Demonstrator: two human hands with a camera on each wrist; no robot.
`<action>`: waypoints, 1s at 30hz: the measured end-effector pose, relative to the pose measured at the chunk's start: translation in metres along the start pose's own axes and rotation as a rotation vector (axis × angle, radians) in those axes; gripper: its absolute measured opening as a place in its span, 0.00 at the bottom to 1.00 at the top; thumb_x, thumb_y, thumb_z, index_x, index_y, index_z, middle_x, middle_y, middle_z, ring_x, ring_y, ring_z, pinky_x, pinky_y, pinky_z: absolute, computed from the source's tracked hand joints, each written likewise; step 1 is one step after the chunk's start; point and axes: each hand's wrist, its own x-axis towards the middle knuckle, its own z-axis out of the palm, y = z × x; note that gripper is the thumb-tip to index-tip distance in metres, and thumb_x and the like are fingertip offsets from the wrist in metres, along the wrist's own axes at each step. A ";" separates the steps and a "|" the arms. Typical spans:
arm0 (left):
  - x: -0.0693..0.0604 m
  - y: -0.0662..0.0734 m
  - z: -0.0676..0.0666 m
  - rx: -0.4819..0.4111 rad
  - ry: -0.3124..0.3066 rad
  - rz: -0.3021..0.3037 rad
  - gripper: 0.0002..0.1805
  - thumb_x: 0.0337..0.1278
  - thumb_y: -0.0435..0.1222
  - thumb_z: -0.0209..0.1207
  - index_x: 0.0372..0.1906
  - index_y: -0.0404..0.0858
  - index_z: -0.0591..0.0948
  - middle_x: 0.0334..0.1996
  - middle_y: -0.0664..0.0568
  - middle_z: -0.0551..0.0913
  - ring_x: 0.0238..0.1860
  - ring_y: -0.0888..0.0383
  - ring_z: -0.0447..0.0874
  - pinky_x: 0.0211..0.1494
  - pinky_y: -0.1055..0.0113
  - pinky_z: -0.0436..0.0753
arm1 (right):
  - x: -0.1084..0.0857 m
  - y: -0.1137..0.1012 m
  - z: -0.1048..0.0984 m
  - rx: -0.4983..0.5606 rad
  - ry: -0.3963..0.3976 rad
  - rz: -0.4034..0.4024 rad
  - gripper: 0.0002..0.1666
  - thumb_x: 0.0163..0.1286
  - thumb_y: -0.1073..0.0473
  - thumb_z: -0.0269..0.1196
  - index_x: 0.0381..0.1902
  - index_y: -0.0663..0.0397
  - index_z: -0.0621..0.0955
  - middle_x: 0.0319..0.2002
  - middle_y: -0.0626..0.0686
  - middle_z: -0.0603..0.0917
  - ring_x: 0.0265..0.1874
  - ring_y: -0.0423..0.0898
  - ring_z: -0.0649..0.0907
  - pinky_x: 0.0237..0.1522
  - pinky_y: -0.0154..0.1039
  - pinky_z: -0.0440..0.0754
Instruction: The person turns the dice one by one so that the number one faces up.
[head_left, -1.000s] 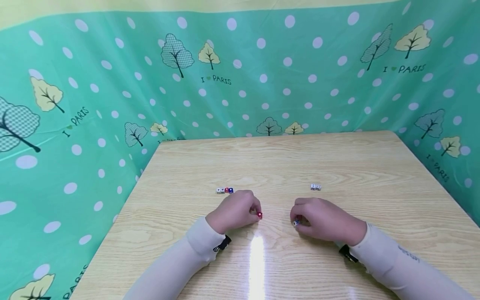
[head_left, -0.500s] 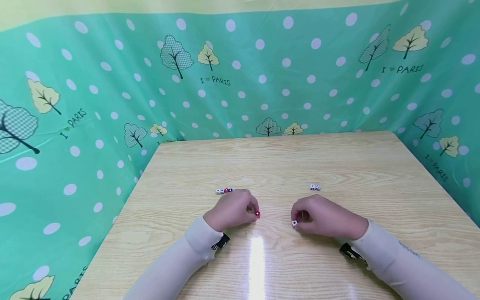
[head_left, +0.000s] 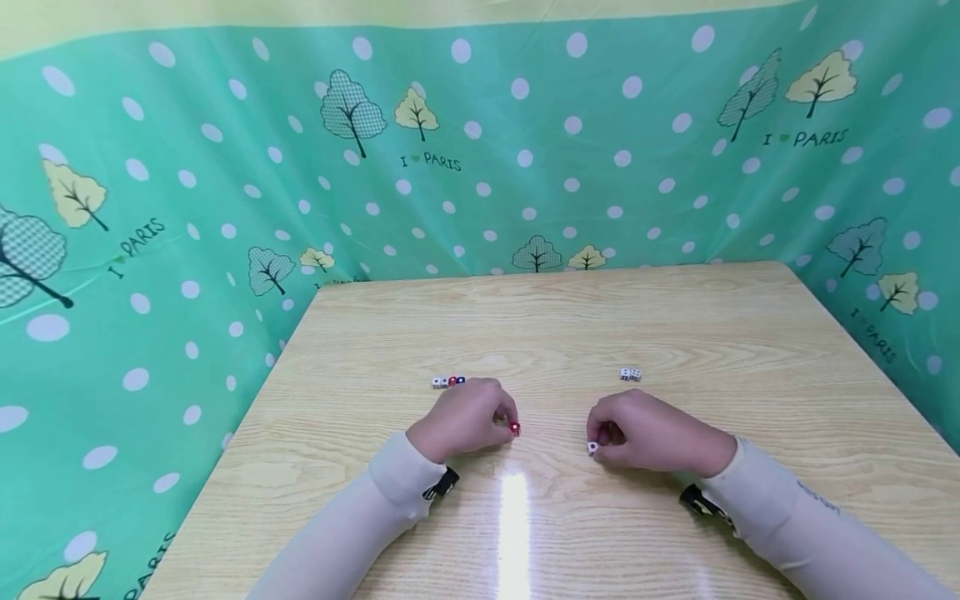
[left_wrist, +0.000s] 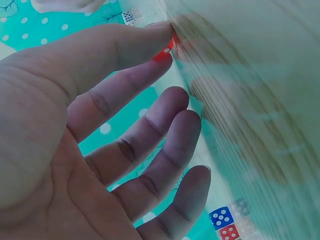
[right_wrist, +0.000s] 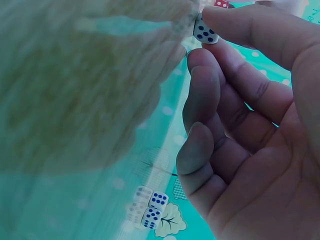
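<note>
My left hand (head_left: pixel 467 419) pinches a small red die (head_left: pixel 514 429) between thumb and index finger at the tabletop. In the left wrist view this red die (left_wrist: pixel 164 53) shows only partly, with the other fingers spread loosely beside it. Across a short gap, my right hand (head_left: pixel 652 432) holds a white die (head_left: pixel 592 448), one large pip facing up. Blue pips mark the side of this white die (right_wrist: pixel 205 33) in the right wrist view, where thumb and index finger grip it and the remaining fingers curl.
Behind my left hand stands a row with two white dice (head_left: pixel 437 383), a red die (head_left: pixel 453 382) and a blue die (head_left: pixel 461 381). Two white dice (head_left: pixel 626 375) sit side by side beyond my right hand. A polka-dot curtain (head_left: pixel 525 183) borders the wooden table (head_left: pixel 540 317).
The white die in my right hand has turned; its single-pip face now points up. My left hand shifted slightly left with the red die, then stayed still. The other dice stayed put.
</note>
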 end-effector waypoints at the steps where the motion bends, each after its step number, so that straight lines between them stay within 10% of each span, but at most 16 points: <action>1: 0.000 0.000 0.000 0.001 0.000 0.001 0.08 0.53 0.37 0.72 0.26 0.56 0.89 0.25 0.70 0.81 0.31 0.66 0.75 0.31 0.71 0.73 | 0.000 0.000 0.000 -0.003 0.001 0.002 0.07 0.64 0.59 0.74 0.32 0.41 0.85 0.28 0.36 0.80 0.28 0.37 0.78 0.31 0.32 0.78; 16: 0.001 -0.004 -0.006 0.031 0.054 0.026 0.07 0.54 0.36 0.70 0.30 0.54 0.90 0.33 0.63 0.86 0.37 0.63 0.79 0.40 0.67 0.78 | 0.000 0.000 0.003 -0.060 0.019 0.007 0.12 0.63 0.58 0.74 0.29 0.34 0.82 0.26 0.35 0.78 0.27 0.36 0.77 0.30 0.31 0.77; 30: 0.007 -0.047 -0.017 0.103 0.234 -0.111 0.05 0.50 0.40 0.76 0.29 0.55 0.92 0.50 0.54 0.86 0.54 0.47 0.78 0.56 0.46 0.75 | 0.005 -0.009 0.005 -0.111 0.032 -0.024 0.11 0.64 0.59 0.72 0.28 0.36 0.82 0.26 0.35 0.77 0.27 0.36 0.77 0.30 0.31 0.75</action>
